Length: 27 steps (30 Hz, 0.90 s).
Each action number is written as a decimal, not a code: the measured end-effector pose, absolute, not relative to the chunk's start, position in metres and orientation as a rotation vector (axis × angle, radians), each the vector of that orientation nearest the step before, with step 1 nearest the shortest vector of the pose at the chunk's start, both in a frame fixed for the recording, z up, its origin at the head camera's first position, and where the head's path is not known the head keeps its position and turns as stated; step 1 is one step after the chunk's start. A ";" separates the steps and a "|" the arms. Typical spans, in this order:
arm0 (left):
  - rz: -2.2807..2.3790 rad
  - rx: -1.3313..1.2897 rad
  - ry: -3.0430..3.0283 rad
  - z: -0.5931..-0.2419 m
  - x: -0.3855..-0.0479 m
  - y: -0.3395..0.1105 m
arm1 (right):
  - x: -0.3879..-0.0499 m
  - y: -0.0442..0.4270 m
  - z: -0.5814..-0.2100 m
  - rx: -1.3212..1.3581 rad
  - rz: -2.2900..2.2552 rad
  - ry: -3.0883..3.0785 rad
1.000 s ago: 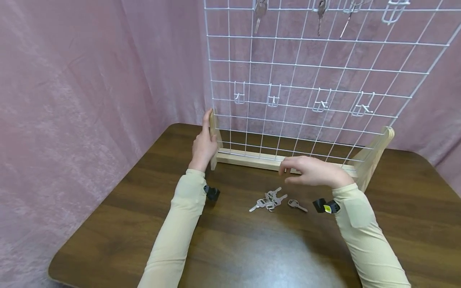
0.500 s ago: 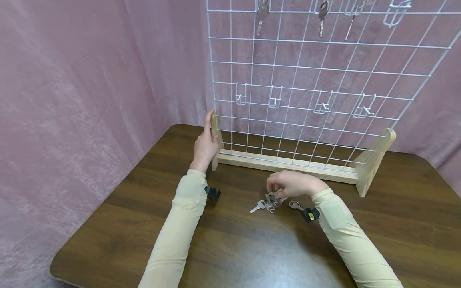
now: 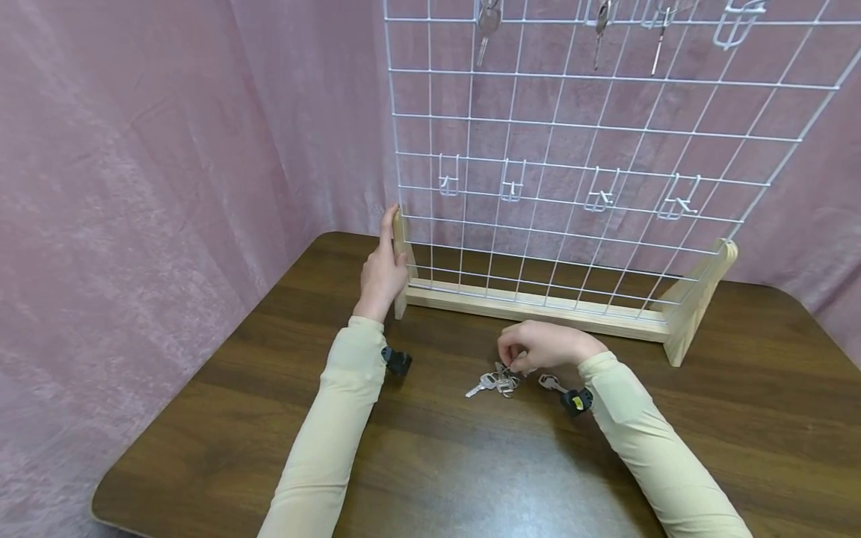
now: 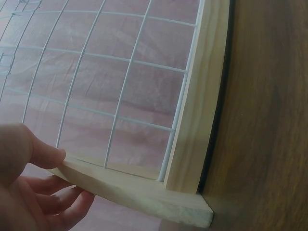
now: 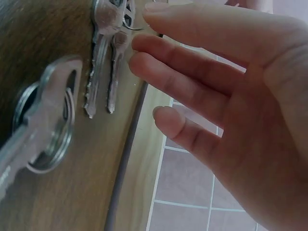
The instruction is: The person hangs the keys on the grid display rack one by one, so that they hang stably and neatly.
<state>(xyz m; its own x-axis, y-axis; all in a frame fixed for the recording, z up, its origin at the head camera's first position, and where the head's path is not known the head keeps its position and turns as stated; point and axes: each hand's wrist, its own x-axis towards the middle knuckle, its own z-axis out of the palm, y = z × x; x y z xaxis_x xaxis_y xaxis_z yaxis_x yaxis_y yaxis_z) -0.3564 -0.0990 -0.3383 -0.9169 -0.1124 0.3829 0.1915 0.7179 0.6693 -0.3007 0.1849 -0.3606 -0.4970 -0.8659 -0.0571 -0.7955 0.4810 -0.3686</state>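
My left hand (image 3: pixel 382 273) grips the wooden left side piece (image 3: pixel 401 243) of a white wire grid rack. In the left wrist view the thumb lies on one face of that side piece (image 4: pixel 139 195), with the other fingers on the opposite side. My right hand (image 3: pixel 548 345) reaches down to a small pile of silver keys (image 3: pixel 486 383), its fingertips pinching a key by its ring. In the right wrist view the thumb meets a ring beside two hanging blades of keys (image 5: pixel 98 62); the index fingertip is hidden. A separate key (image 3: pixel 549 382) with a ring lies under the right wrist.
Several white hooks (image 3: pixel 511 190) line the grid's lower row. Keys (image 3: pixel 489 22) hang from upper hooks, and the upper right hook (image 3: pixel 736 26) bears none. The rack's wooden base bar (image 3: pixel 484 300) stands on the brown table (image 3: pixel 222 418). A pink curtain (image 3: pixel 134 224) surrounds it.
My right hand has moved left and down from above the table onto the key pile, and its fingers have closed on a key. The left hand stays on the side piece.
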 end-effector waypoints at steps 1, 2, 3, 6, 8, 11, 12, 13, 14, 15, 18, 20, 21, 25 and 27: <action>-1.045 -0.062 -2.526 -0.338 -0.356 -0.099 | -0.301 0.185 -0.361 -1.430 -0.435 2.491; -1.045 -0.062 -2.528 -0.338 -0.356 -0.099 | -0.301 0.184 -0.361 -1.438 -0.436 2.488; -1.047 -0.062 -2.528 -0.337 -0.356 -0.099 | -0.301 0.184 -0.362 -1.444 -0.437 2.486; -1.052 -0.061 -2.526 -0.337 -0.356 -0.098 | -0.302 0.185 -0.362 -1.468 -0.427 2.493; -1.058 -0.059 -2.525 -0.337 -0.356 -0.098 | -0.302 0.186 -0.361 -1.475 -0.424 2.500; -1.060 -0.054 -2.528 -0.337 -0.356 -0.099 | -0.302 0.189 -0.356 -1.465 -0.433 2.532; -1.062 -0.051 -2.527 -0.338 -0.356 -0.099 | -0.301 0.190 -0.353 -1.449 -0.447 2.541; -1.058 -0.050 -2.529 -0.338 -0.356 -0.099 | -0.301 0.192 -0.351 -1.433 -0.464 2.549; -1.055 -0.050 -2.532 -0.338 -0.356 -0.099 | -0.301 0.193 -0.349 -1.423 -0.485 2.557; -1.054 -0.047 -2.533 -0.338 -0.357 -0.099 | -0.300 0.195 -0.346 -1.404 -0.501 2.569; -1.048 -0.048 -2.536 -0.338 -0.357 -0.100 | -0.299 0.201 -0.338 -1.362 -0.545 2.603; -1.045 -0.048 -2.539 -0.339 -0.357 -0.100 | -0.297 0.204 -0.333 -1.347 -0.568 2.638; -1.046 -0.047 -2.538 -0.339 -0.357 -0.100 | -0.296 0.206 -0.330 -1.341 -0.575 2.660; -1.045 -0.051 -2.537 -0.339 -0.358 -0.099 | -0.292 0.212 -0.318 -1.316 -0.618 2.725; -1.045 -0.053 -2.540 -0.339 -0.358 -0.099 | -0.289 0.216 -0.312 -1.285 -0.639 2.745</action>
